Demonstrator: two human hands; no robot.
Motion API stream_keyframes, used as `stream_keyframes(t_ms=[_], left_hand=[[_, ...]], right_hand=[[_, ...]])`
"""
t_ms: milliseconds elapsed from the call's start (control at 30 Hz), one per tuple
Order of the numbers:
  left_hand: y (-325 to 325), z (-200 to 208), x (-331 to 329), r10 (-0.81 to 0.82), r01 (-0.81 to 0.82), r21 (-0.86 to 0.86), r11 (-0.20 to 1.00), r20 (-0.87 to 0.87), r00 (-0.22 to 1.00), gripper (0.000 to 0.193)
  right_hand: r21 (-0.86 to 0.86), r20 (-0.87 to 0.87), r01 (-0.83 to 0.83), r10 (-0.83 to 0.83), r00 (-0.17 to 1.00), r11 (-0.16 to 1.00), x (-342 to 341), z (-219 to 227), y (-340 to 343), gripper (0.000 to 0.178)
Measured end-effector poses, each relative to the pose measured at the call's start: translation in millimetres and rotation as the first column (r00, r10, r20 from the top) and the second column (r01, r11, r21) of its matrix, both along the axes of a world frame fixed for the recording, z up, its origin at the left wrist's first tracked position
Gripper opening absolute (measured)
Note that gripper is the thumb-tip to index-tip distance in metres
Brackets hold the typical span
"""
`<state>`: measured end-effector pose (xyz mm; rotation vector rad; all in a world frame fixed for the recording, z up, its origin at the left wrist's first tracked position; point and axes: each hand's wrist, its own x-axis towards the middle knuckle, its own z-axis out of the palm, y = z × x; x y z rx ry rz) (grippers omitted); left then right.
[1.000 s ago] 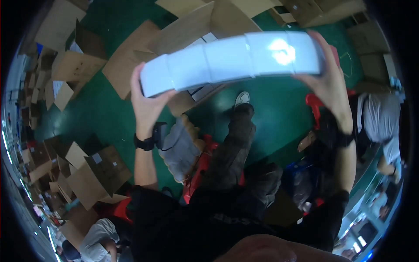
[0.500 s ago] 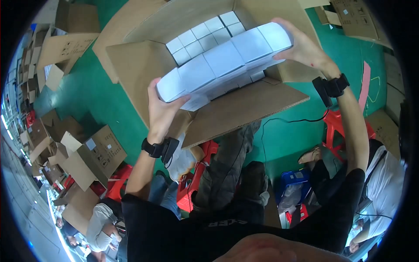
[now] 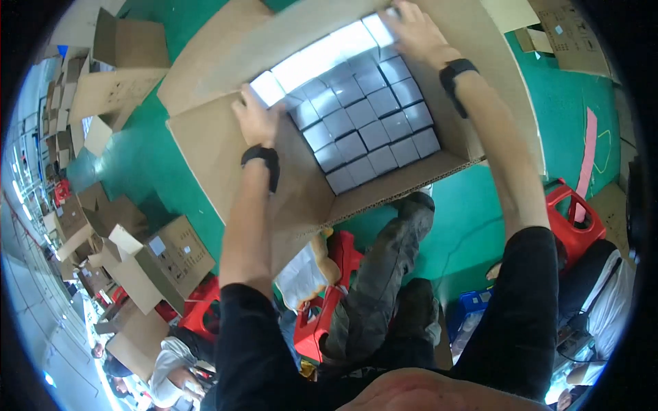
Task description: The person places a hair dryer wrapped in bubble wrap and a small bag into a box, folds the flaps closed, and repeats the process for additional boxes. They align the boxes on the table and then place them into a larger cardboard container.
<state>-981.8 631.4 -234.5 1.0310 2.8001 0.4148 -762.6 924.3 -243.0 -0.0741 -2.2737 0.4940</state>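
A large open cardboard carton (image 3: 205, 147) stands before me with its flaps spread. Inside lies a grid of small white boxes (image 3: 360, 113). Along the carton's far wall, a row of white boxes (image 3: 329, 55) is pressed together between my two hands, above or beside the grid. My left hand (image 3: 258, 122) grips the row's left end, thumb toward me. At its right end my right hand (image 3: 419, 34) is closed on it, slightly blurred. Both wrists wear a black strap. The underside of the row is hidden, so whether it rests on boxes below I cannot tell.
Red plastic stools (image 3: 322, 322) stand close to my legs, with another red stool (image 3: 574, 222) at the right. Opened cartons (image 3: 161, 257) crowd the left side. A blue crate (image 3: 471, 312) sits by my right leg. Other people sit at both lower sides. The floor (image 3: 140, 161) is green.
Both hands have carried the row of white boxes away from me and down into the carton, to its far wall. The grid of boxes beneath has come into sight.
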Motion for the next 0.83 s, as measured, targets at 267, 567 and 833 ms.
stream_keyframes(t_ms=[267,567,833], left_hand=[[25.9,-47.2,0.7,-0.141,0.153,-0.067,0.986,0.152,0.978,0.055],[-35.0,81.6,75.1,-0.398,0.301,0.282,0.911,0.796,0.456,0.056],[-146.8,158.5,230.7,-0.808,0.813,0.272,0.515,0.47,0.354,0.086]], right_hand=[[0.317,0.821,0.208,-0.377,0.428,0.925,-4.0,-98.1,26.5,0.049],[-0.188,0.571,0.346,-0.184,0.8,0.919,123.8,136.6,-130.4,0.041],[0.08,0.809,0.894,-0.553,0.201,0.441,378.2,260.7,-463.9,0.034]])
